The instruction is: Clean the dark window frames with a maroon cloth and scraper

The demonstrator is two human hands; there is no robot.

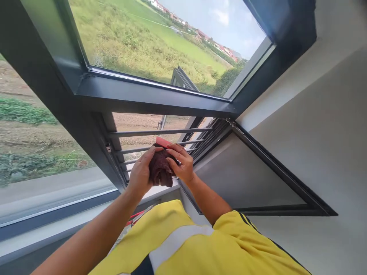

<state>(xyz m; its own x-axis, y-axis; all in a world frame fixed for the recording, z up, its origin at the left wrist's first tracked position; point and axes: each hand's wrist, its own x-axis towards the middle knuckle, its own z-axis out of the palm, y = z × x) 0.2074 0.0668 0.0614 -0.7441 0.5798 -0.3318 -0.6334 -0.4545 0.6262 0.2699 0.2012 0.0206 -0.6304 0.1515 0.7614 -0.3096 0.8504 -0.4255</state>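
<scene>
Both of my hands are together in front of the barred window opening. A dark brown cloth (161, 167) is bunched between them, its folds hanging below my fingers. My left hand (142, 170) is closed round the cloth's left side, thumb on top. On the other side, my right hand (183, 163) pinches the cloth's upper right part with bent fingers. A flat pink piece (163, 142) sticks up above the cloth at my right fingertips; its kind I cannot make out.
Grey horizontal bars (160, 132) cross the opening just beyond my hands. A dark-framed mesh panel (252, 175) stands swung inward at the right, by the white wall (321, 126). Above is a fixed glass pane (160, 42). A white sill (83, 215) runs below left.
</scene>
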